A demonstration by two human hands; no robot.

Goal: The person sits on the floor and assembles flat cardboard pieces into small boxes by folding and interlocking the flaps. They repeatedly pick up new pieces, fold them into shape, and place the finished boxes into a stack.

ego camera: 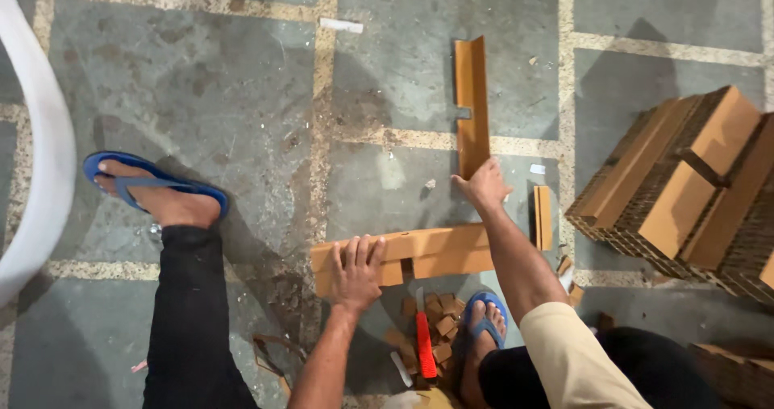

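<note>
Down on the stone floor (201,70), two brown cardboard angle strips meet in an L. The long strip (403,256) lies crosswise just ahead of the person's knees; the upright strip (472,103) runs away from it, with a small notch cut in its left edge about halfway along.

The left hand (357,270) reaches forward with the forearm nearly straight, palm down, fingers spread and pressed flat on the long strip near its left end; its grip is apart, holding nothing, only bearing down. The right hand (484,187) comes in on a bent arm with a cream sleeve at the elbow, and rests on the near end of the upright strip where the two pieces join. Whether its fingers close around the strip cannot be told.

Just below the long strip lie small cardboard offcuts (439,324) and a red-handled knife (424,346). A short cardboard piece (543,217) lies to the right, and stacked cardboard sections (685,191) stand farther right. Blue sandals (153,182) are on both feet.
</note>
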